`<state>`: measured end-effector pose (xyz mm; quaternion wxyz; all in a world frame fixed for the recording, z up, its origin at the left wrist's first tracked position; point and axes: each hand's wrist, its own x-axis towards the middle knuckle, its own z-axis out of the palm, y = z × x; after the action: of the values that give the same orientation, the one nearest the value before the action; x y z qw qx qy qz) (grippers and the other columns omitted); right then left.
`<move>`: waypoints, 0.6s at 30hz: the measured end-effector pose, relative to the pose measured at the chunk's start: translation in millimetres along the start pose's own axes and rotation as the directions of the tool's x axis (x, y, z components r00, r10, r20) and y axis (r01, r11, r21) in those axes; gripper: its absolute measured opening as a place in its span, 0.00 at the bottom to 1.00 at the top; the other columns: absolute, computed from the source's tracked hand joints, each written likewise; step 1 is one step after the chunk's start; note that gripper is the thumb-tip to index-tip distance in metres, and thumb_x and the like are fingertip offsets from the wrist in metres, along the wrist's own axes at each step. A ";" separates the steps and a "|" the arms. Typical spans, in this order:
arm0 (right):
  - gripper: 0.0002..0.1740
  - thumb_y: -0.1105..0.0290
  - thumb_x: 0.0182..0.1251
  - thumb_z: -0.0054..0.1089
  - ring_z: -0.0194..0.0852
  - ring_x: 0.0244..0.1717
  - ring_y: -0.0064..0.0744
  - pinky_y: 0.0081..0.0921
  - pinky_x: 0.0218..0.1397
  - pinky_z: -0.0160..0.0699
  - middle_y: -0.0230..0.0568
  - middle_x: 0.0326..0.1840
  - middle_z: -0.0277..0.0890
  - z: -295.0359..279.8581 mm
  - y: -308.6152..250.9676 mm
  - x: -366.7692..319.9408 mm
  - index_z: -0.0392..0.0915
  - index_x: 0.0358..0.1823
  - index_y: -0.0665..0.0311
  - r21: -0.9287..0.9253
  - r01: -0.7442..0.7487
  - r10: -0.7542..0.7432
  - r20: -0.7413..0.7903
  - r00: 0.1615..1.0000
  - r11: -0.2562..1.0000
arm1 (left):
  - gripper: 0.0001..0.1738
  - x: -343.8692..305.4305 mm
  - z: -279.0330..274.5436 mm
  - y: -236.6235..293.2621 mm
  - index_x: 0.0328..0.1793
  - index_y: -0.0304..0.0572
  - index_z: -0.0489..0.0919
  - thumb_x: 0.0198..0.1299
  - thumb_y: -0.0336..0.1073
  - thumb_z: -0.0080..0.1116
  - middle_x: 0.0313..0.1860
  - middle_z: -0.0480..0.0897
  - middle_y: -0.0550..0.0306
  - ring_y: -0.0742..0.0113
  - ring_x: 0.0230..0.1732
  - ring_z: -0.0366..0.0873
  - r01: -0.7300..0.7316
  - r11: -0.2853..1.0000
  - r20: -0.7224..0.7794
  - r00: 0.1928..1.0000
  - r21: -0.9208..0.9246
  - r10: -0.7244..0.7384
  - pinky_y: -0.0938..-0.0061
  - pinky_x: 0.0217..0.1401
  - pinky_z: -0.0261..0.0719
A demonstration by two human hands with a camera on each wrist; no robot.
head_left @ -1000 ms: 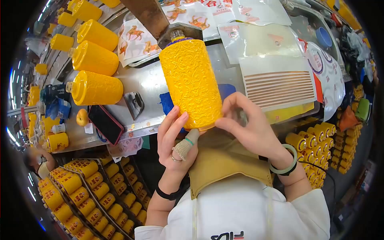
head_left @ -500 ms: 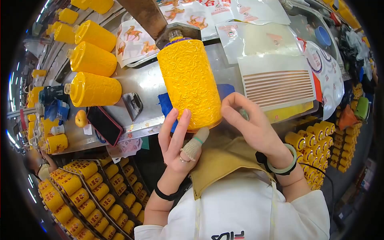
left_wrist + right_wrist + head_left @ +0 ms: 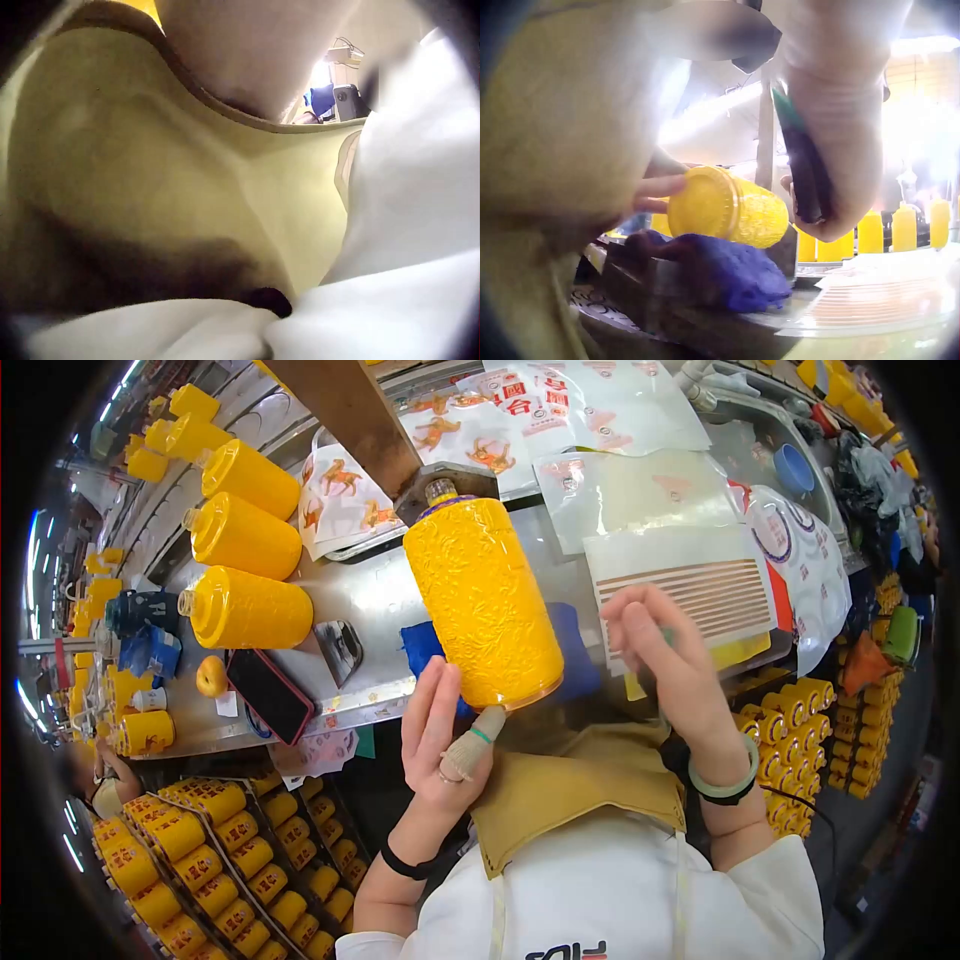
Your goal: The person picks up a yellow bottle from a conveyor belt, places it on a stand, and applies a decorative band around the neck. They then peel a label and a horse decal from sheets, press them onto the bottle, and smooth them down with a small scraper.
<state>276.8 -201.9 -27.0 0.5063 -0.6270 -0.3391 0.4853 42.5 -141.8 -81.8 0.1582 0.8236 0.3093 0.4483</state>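
A yellow embossed bottle [image 3: 485, 605] lies slanted over the steel bench, its clear neck at a metal holder [image 3: 445, 490] on a brown arm. My left hand [image 3: 440, 745] holds its base end, two fingers along the side and the sheathed thumb at the bottom edge. In the right wrist view, fingertips [image 3: 664, 187] touch the bottle's round base. My right hand [image 3: 675, 670] is raised away from the bottle, over the edge of a striped sheet [image 3: 690, 585]. It grips a dark flat tool with a green end [image 3: 808, 172], partly hidden by the hand.
Blue cloth [image 3: 739, 274] lies beneath the bottle. Several yellow bottles [image 3: 250, 610] stand to the left, near a phone [image 3: 270, 695] and an apple [image 3: 211, 676]. Printed sheets [image 3: 620, 405] cover the back; racks of yellow bottles [image 3: 200, 860] stand below the bench.
My right hand has moved right, away from the bottle's base, to over the striped sheet. The left hand stays at the base, its thumb shifted slightly. The head view has tilted a little.
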 end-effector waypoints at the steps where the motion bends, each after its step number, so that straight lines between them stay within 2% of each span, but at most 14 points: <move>1: 0.15 0.61 0.86 0.52 0.69 0.42 0.18 0.18 0.50 0.71 0.29 0.39 0.73 5.1 -3.1 0.3 0.79 0.51 0.67 -0.001 0.008 -0.008 0.007 1.000 1.000 | 0.15 1.2 -0.8 -0.5 0.47 0.42 0.91 0.55 0.18 0.72 0.65 0.83 0.35 0.37 0.67 0.81 -0.062 0.995 -0.007 0.998 0.077 0.063 0.54 0.68 0.87; 2: 0.15 0.61 0.85 0.53 0.70 0.44 0.19 0.20 0.52 0.72 0.31 0.41 0.75 10.9 -2.7 1.1 0.78 0.51 0.67 0.020 0.001 -0.003 0.069 0.998 1.000 | 0.14 1.0 -0.2 -3.7 0.48 0.40 0.90 0.55 0.19 0.72 0.65 0.83 0.35 0.37 0.66 0.82 -0.109 0.990 -0.016 0.994 0.094 0.111 0.57 0.65 0.88; 3: 0.15 0.61 0.85 0.53 0.70 0.44 0.19 0.20 0.52 0.72 0.31 0.41 0.75 16.8 -0.4 2.1 0.78 0.51 0.67 0.014 0.012 -0.013 0.069 0.998 1.000 | 0.14 0.4 -1.0 -5.9 0.48 0.40 0.90 0.55 0.19 0.72 0.65 0.83 0.35 0.37 0.66 0.82 -0.113 0.989 -0.027 0.993 0.094 0.116 0.57 0.65 0.88; 5: 0.15 0.61 0.85 0.54 0.72 0.46 0.22 0.23 0.55 0.73 0.33 0.44 0.78 25.3 5.9 4.9 0.78 0.53 0.68 -0.023 0.092 -0.087 0.178 0.980 0.995 | 0.13 -2.3 -3.3 -9.5 0.47 0.39 0.90 0.56 0.18 0.71 0.63 0.83 0.35 0.37 0.64 0.84 -0.116 0.991 -0.020 0.993 0.069 0.118 0.58 0.63 0.90; 7: 0.15 0.62 0.85 0.54 0.73 0.48 0.23 0.25 0.56 0.74 0.35 0.45 0.79 25.5 7.4 7.1 0.77 0.53 0.69 -0.026 0.132 -0.125 0.177 0.976 0.991 | 0.14 -9.1 -4.8 -15.5 0.47 0.38 0.90 0.56 0.18 0.71 0.63 0.84 0.35 0.38 0.62 0.85 -0.134 0.990 -0.012 0.991 0.054 0.135 0.58 0.62 0.91; 11: 0.16 0.62 0.85 0.54 0.72 0.46 0.22 0.24 0.56 0.74 0.34 0.44 0.79 24.9 2.0 6.7 0.77 0.53 0.70 -0.010 0.091 -0.088 0.152 0.984 0.996 | 0.15 -11.6 2.6 -15.0 0.49 0.39 0.91 0.57 0.18 0.71 0.61 0.85 0.35 0.38 0.61 0.86 -0.118 0.992 -0.014 0.993 -0.048 0.118 0.59 0.61 0.92; 12: 0.15 0.61 0.85 0.54 0.72 0.46 0.21 0.23 0.55 0.74 0.34 0.43 0.78 26.6 5.2 6.8 0.77 0.53 0.69 0.000 0.079 -0.078 0.160 0.984 0.997 | 0.16 -17.2 4.3 -20.0 0.50 0.44 0.92 0.56 0.21 0.72 0.62 0.85 0.35 0.37 0.63 0.85 -0.154 0.988 0.019 0.988 -0.021 0.154 0.56 0.62 0.91; 15: 0.15 0.61 0.85 0.53 0.73 0.45 0.24 0.25 0.54 0.74 0.35 0.42 0.78 32.1 15.4 7.5 0.75 0.52 0.69 -0.020 0.099 -0.094 0.178 0.979 0.995 | 0.16 6.3 7.1 -8.4 0.50 0.50 0.92 0.55 0.24 0.72 0.62 0.84 0.35 0.35 0.67 0.82 -0.179 0.982 0.052 0.983 0.066 0.175 0.53 0.64 0.89; 16: 0.15 0.61 0.85 0.54 0.74 0.45 0.25 0.25 0.54 0.74 0.37 0.42 0.78 32.4 14.4 7.4 0.75 0.52 0.69 -0.066 0.110 -0.095 0.197 0.976 0.992 | 0.13 9.0 8.9 -6.6 0.48 0.54 0.93 0.58 0.28 0.73 0.66 0.84 0.40 0.33 0.70 0.78 -0.130 0.991 0.110 0.986 0.025 0.127 0.46 0.73 0.80; 17: 0.15 0.61 0.84 0.54 0.75 0.45 0.26 0.26 0.54 0.74 0.38 0.41 0.79 32.0 13.0 7.3 0.75 0.52 0.69 -0.114 0.119 -0.093 0.216 0.972 0.986 | 0.13 14.6 7.5 -5.5 0.48 0.54 0.93 0.58 0.28 0.73 0.66 0.84 0.40 0.33 0.70 0.78 -0.127 0.992 0.103 0.987 0.023 0.124 0.46 0.73 0.80; 18: 0.15 0.61 0.83 0.55 0.75 0.43 0.28 0.28 0.53 0.75 0.40 0.40 0.79 31.2 8.6 7.5 0.76 0.52 0.69 -0.107 0.116 -0.091 0.216 0.972 0.987 | 0.13 24.1 3.2 -5.5 0.47 0.55 0.93 0.57 0.28 0.73 0.66 0.84 0.43 0.32 0.70 0.77 -0.181 0.983 0.182 0.968 0.029 0.173 0.42 0.74 0.77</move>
<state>248.8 -187.7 -37.8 0.4538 -0.5826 -0.4513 0.5009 53.0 -121.9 -71.1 0.1260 0.8882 0.2291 0.3777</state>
